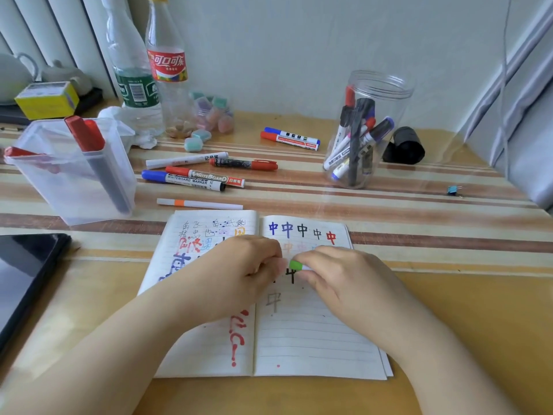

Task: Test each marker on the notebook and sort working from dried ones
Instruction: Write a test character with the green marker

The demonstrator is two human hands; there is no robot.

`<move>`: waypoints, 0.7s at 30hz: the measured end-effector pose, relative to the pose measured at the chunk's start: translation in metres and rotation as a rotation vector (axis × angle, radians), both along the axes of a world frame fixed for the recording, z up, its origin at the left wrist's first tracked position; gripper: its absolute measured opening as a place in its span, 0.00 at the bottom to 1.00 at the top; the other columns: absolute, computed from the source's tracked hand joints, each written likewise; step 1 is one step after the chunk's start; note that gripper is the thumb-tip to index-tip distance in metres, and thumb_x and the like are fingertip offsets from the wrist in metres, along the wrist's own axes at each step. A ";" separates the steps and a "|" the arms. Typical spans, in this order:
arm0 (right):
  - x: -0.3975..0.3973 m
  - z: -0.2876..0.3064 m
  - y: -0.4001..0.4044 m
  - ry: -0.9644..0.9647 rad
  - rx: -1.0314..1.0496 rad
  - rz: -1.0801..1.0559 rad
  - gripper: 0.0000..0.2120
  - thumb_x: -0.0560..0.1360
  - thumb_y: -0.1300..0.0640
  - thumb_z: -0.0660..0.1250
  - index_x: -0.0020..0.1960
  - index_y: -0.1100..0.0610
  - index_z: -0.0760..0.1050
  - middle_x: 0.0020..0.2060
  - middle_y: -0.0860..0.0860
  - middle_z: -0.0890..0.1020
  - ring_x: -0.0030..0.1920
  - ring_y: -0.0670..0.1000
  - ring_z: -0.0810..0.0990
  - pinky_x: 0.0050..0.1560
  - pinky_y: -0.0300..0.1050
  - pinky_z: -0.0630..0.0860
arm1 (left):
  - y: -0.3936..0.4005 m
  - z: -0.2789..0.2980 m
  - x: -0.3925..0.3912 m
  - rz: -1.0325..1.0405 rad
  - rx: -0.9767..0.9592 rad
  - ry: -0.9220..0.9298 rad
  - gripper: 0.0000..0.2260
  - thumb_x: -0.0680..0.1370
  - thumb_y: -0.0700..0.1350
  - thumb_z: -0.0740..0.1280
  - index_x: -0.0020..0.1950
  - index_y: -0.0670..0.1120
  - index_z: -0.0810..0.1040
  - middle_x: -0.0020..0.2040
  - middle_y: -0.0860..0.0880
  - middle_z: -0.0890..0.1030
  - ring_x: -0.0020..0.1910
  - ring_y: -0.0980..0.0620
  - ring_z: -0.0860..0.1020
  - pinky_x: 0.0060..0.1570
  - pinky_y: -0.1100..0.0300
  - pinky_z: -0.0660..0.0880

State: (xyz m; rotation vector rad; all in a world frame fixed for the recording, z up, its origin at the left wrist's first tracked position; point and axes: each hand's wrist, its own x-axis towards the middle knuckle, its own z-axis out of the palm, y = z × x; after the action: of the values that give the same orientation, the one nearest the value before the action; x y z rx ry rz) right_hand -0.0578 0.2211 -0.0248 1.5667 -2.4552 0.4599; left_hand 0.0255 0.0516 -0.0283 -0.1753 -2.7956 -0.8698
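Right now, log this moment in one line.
both hands grip green-tipped marker | over open notebook | left hand | right hand

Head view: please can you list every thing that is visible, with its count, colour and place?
notebook: one, white lined, open, near edge of table.
green marker: one, green end showing, held over notebook.
loose markers: seven, blue, red, white, lying beyond notebook.
round jar: one, clear, right, holds several markers.
square tub: one, clear, left, holds red-capped markers.
bottles: two, clear plastic, back left.
erasers: several, pastel, beside bottles.
yellow box: one, far left.
tablet: one, black, left edge.
black roll: one, behind jar.
table: one, striped cover.
left hand: pinches marker end.
right hand: grips marker.
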 end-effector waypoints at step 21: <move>-0.002 0.008 0.010 -0.142 0.156 -0.198 0.29 0.75 0.33 0.44 0.71 0.41 0.64 0.21 0.46 0.62 0.25 0.49 0.69 0.25 0.42 0.62 | -0.011 0.004 -0.001 0.026 -0.092 0.004 0.23 0.77 0.63 0.49 0.36 0.46 0.68 0.27 0.51 0.70 0.27 0.53 0.68 0.30 0.63 0.64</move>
State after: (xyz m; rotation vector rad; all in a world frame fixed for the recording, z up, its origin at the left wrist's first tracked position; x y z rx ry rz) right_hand -0.0595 0.2313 -0.0172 1.3675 -2.7804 0.3646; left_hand 0.0245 0.0405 -0.0242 -0.1537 -2.8296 -0.7343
